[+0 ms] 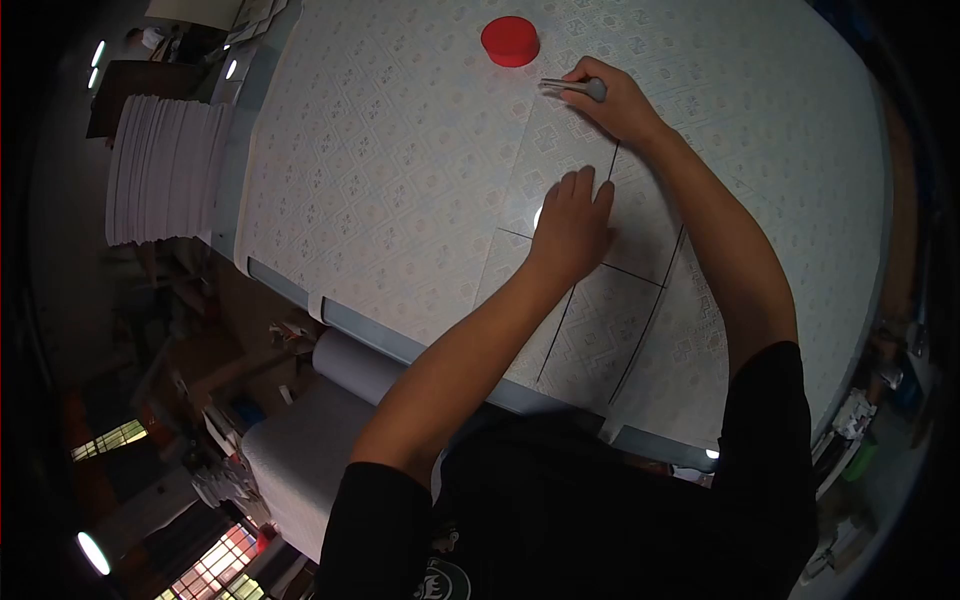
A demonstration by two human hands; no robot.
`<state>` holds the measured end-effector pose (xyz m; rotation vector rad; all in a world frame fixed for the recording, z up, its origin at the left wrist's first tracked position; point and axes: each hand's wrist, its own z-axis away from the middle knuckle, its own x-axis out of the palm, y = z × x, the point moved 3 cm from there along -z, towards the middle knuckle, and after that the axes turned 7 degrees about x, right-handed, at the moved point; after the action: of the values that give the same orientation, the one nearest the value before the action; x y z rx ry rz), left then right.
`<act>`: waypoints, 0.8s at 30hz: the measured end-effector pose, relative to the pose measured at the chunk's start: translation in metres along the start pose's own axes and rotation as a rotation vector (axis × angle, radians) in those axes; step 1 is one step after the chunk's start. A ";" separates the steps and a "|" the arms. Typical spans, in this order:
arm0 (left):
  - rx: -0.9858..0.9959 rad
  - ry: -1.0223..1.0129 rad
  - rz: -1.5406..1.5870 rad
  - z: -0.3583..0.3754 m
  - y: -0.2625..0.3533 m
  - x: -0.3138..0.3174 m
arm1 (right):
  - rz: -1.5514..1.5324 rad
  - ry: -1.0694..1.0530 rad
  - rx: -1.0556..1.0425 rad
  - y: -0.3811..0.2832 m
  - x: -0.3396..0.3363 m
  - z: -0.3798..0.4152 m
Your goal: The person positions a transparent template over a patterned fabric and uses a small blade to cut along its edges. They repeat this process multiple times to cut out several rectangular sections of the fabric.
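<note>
My left hand (575,225) lies with fingers stretched on a clear, black-lined sheet (625,310), pressed over pale patterned fabric (380,170). Farther from my body, my right hand (618,103) is closed around a slim silver-grey utility knife (590,88). The knife's narrow tip points left, close over the fabric near the far end of the clear sheet. A round red object (510,42) like a lid or tub stands on the fabric just beyond the knife tip.
The fabric spreads over a large table with a grey front edge (375,333). A tall stack of white sheets (165,170) stands at the left. Below the edge lies a grey roll of material (345,365). Assorted items (855,420) crowd the right side.
</note>
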<state>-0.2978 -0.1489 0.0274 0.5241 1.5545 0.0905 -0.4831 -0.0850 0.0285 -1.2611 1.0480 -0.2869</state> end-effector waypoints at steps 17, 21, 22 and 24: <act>-0.058 -0.421 -0.169 0.153 0.006 -0.048 | 0.165 -0.369 0.211 -0.100 0.044 0.397; -0.055 -0.476 -0.220 0.154 -0.002 -0.046 | 0.229 -0.334 0.218 -0.100 0.051 0.425; -0.049 -0.474 -0.215 0.155 -0.004 -0.045 | 0.234 -0.332 0.224 -0.101 0.052 0.427; 0.003 -0.414 -0.225 0.157 -0.005 -0.046 | 0.270 -0.289 0.232 -0.103 0.053 0.429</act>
<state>-0.1494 -0.2122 0.0567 0.3405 1.1976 -0.1837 -0.0884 0.1163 0.0667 -0.9079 0.8936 -0.0152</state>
